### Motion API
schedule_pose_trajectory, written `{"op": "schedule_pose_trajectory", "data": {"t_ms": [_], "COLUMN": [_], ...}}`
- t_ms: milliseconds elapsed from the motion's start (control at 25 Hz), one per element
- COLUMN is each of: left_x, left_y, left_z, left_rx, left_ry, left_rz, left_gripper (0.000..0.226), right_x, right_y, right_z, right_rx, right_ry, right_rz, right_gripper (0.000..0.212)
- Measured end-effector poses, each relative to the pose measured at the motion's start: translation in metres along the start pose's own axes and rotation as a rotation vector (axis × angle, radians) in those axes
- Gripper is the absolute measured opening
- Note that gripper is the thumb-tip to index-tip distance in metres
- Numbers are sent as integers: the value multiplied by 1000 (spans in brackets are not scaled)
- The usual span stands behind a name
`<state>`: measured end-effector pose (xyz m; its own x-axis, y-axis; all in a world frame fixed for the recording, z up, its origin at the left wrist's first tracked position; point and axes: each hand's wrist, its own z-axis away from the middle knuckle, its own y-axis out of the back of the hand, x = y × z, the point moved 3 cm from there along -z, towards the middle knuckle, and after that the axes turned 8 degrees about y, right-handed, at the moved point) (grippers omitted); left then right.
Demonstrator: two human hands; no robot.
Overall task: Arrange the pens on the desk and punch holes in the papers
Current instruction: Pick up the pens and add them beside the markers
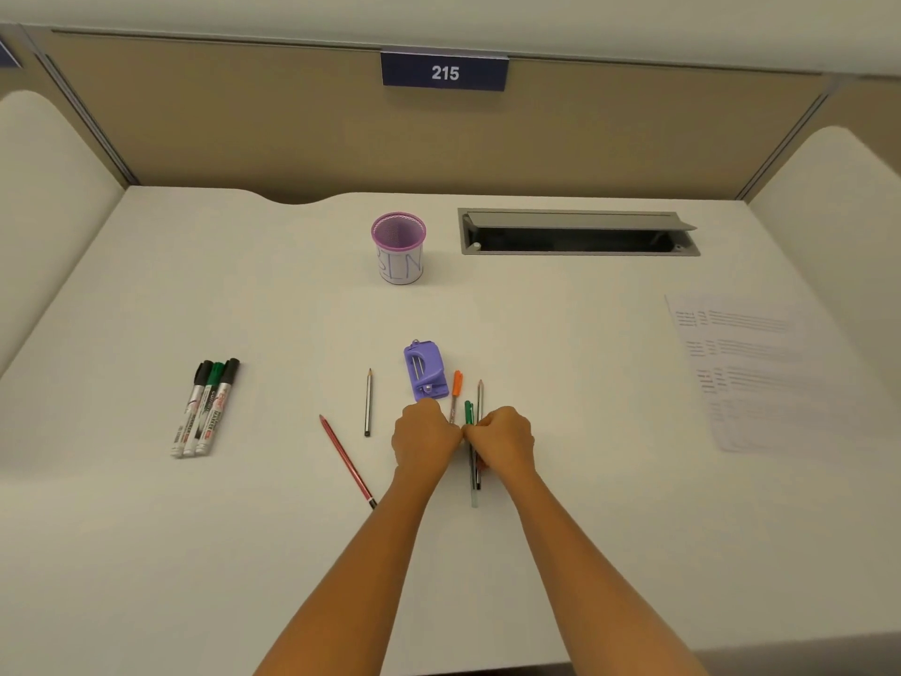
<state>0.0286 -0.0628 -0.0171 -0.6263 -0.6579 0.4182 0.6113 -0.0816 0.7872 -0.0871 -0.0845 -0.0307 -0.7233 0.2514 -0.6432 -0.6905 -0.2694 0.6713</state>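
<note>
Two bare forearms are seen reaching up from the bottom edge over the white desk (585, 431), which is enclosed by tan partition walls. On its right side the printed papers (751, 373) are laid flat, well apart from both hands. A grey cable tray (580, 232) with its lid raised is set into the far part of the desk, and a purple mesh cup (399, 248) marked in blue letters is stood just left of it. At the left, three markers (205, 409) are lined up side by side, touching. The purple hole punch (425, 370) is placed near the middle, just beyond the left hand (425, 439), which is curled into a loose fist; what it pinches, if anything, cannot be told. The right hand (502, 439) is closed around a small bundle of pens (473, 480), among them a green pen (468, 413) and a thin pencil (480, 397). An orange-capped pen (457, 385) is seen between the punch and the bundle. A grey pencil (368, 402) and a red pencil (346, 461) are left lying separately to the left of the hands.
</note>
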Motion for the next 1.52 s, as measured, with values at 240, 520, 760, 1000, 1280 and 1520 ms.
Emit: {"op": "schedule_pose_trajectory", "data": {"t_ms": [240, 520, 760, 1000, 1280, 1520], "left_x": [-2, 1, -12, -8, -10, -14], "left_y": [-5, -5, 1, 19, 33, 19], "left_z": [5, 7, 8, 9, 12, 13], "left_rx": [-4, -25, -24, 13, 44, 82], "left_ry": [-12, -51, -203, -370, -396, -375], "left_rz": [-105, 89, 213, 160, 359, 416], "left_gripper": [19, 18, 22, 19, 25, 31], "right_x": [11, 9, -1, -15, -13, -12], "right_y": [13, 13, 10, 17, 22, 12], "right_z": [-11, -14, -12, -3, 15, 17], "right_rx": [31, 18, -101, -48, 84, 138], "right_ry": [-60, 12, 193, 433, 620, 588], "right_rz": [-248, -356, -494, -371, -423, -444], "right_gripper": [23, 17, 21, 11, 21, 27]}}
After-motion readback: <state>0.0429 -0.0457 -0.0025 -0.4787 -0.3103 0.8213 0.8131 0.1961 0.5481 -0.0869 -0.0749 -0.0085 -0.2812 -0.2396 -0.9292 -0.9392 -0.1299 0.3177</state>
